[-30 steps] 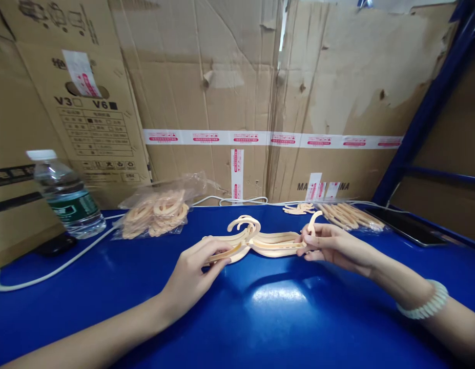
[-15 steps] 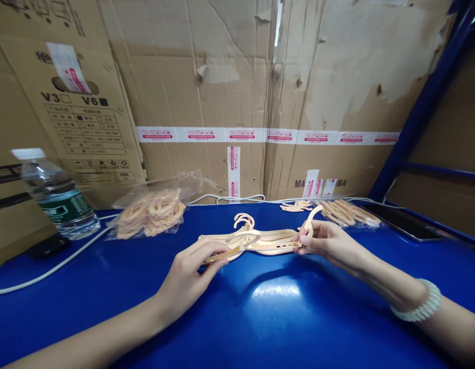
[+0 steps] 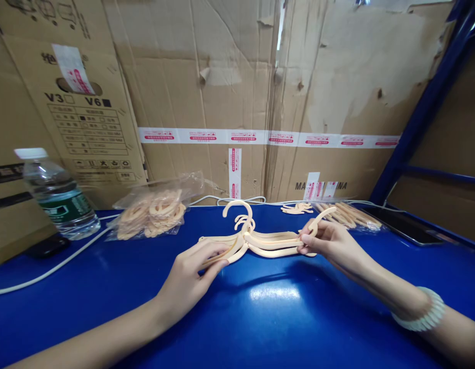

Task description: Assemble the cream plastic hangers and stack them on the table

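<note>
A beige plastic folding hanger (image 3: 273,243) is stretched between my two hands, its hook (image 3: 237,203) standing up at the centre joint. My left hand (image 3: 189,269) is closed on the hanger's left arm, thumb below and fingers above. At the far end of the right arm, my right hand (image 3: 329,243) pinches it together with a loose-looking curved beige piece (image 3: 322,213) that sticks up past the fingers; the fingers hide how that piece joins. Directly behind and below, more beige hangers (image 3: 273,253) lie on the blue table (image 3: 237,323), their smaller-looking hooks (image 3: 243,221) overlapping.
At the left are a clear bag of beige oval parts (image 3: 152,212), a water bottle (image 3: 62,197) and a black object (image 3: 47,247). Small curved pieces (image 3: 296,208), a bag of long beige parts (image 3: 348,215) and a phone (image 3: 406,225) lie back right. Cardboard (image 3: 199,102) stands behind.
The held hanger has turned over, so its hook has swung from lying toward me to upright, and its slotted side no longer shows. The curved piece by my right hand now leans farther right.
</note>
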Demonstrator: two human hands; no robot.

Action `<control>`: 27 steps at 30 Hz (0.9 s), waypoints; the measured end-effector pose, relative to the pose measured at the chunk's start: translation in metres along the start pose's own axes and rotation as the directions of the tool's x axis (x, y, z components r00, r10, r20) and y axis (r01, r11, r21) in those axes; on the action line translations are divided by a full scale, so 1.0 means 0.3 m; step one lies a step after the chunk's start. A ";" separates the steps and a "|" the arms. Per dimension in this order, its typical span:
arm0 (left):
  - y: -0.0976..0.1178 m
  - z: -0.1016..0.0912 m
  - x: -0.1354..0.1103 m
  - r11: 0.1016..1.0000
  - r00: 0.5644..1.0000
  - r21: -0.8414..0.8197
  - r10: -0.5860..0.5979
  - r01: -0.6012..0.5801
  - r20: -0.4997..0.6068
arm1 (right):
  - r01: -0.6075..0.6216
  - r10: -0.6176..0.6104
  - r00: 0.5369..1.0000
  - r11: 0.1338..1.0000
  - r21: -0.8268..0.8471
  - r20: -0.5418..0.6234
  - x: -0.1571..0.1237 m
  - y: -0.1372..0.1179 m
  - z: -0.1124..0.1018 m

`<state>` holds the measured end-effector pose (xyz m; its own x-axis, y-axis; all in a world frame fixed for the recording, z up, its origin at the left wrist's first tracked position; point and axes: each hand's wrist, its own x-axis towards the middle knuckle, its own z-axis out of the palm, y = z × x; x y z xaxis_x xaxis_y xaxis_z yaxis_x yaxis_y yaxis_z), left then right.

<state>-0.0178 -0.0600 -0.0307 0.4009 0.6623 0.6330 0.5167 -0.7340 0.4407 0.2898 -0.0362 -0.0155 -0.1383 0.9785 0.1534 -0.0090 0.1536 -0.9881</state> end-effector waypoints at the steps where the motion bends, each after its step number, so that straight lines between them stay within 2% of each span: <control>1: 0.004 -0.001 0.001 1.000 1.000 -0.007 -0.013 0.013 0.003 | 0.012 -0.012 1.000 1.000 0.017 0.009 0.000 0.002 0.001; 4: 0.015 -0.004 0.004 0.997 0.997 -0.035 -0.073 0.073 -0.016 | 0.044 -0.046 0.999 0.995 0.086 0.020 0.001 -0.005 0.003; 8: 0.015 -0.014 0.009 0.991 0.991 -0.042 -0.128 0.127 -0.038 | 0.115 -0.105 0.992 0.983 0.144 -0.072 0.014 -0.040 -0.024; 11: 0.008 -0.033 0.014 0.999 0.999 0.023 -0.046 0.046 -0.030 | 0.145 -0.130 0.985 0.981 0.132 -0.111 0.031 -0.072 -0.081; 14: 0.005 -0.057 0.019 0.987 0.996 0.140 0.077 -0.083 0.048 | 0.148 -0.145 0.987 0.988 0.039 -0.068 0.046 -0.094 -0.152; 17: 0.004 -0.075 0.022 0.950 0.976 0.261 0.127 -0.171 0.175 | 0.113 -0.107 0.993 0.979 -0.169 0.043 0.054 -0.110 -0.213; 19: 0.003 -0.079 0.018 0.916 0.960 0.342 0.128 -0.212 0.251 | 0.096 -0.029 0.983 0.923 -0.372 0.183 0.056 -0.120 -0.239; 22: 0.003 -0.077 0.008 0.874 0.934 0.418 0.102 -0.248 0.341 | 0.145 0.097 0.931 0.788 -0.599 0.352 0.058 -0.129 -0.256; 24: 0.005 -0.074 0.002 0.866 0.921 0.429 0.082 -0.255 0.381 | 0.170 0.163 0.904 0.713 -0.680 0.396 0.060 -0.127 -0.255; 27: 0.012 -0.071 -0.001 0.852 0.909 0.452 0.062 -0.264 0.413 | 0.182 0.230 0.895 0.594 -0.784 0.382 0.062 -0.113 -0.249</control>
<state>-0.0322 -0.0659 -0.0157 0.7086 0.6183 0.3400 0.6767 -0.7320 -0.0790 0.3616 -0.0128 0.0218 -0.5042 0.8584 -0.0946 0.7455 0.3773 -0.5494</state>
